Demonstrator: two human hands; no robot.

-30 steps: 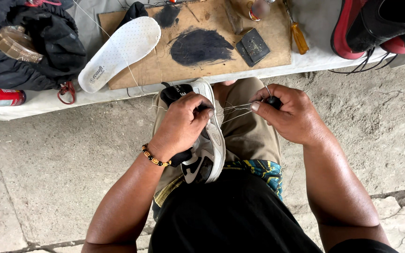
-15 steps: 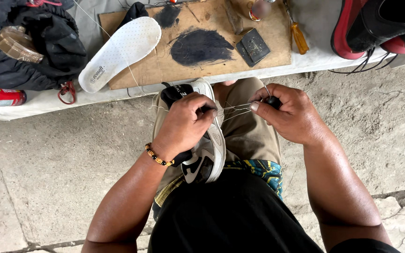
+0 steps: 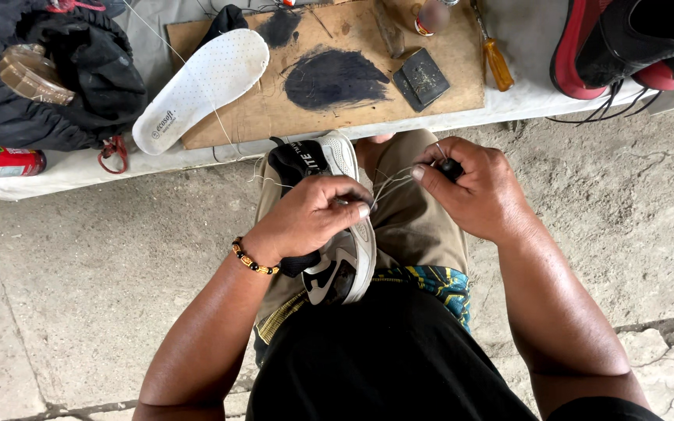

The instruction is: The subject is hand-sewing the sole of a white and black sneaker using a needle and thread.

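- Clearly, the sneaker [image 3: 337, 234] lies on the person's lap, its long axis running away from the body toward the cardboard sheet [image 3: 352, 70].
- Left hand [image 3: 306, 222] clamps over its upper, fingers closed.
- Right hand [image 3: 477, 191], just beside it, is fisted round a dark-handled tool [image 3: 450, 166].
- Thin thread [image 3: 391, 183] spans between the two hands.

The only view comes from a camera on the person's head, looking steeply down and close over the lap onto the shoe [image 3: 337, 234] held there. Beyond the shoe, at the frame's top, lies a board [image 3: 368, 101]; concrete floor [image 3: 79, 296] spreads to either side. The board's far edge seems cut off.
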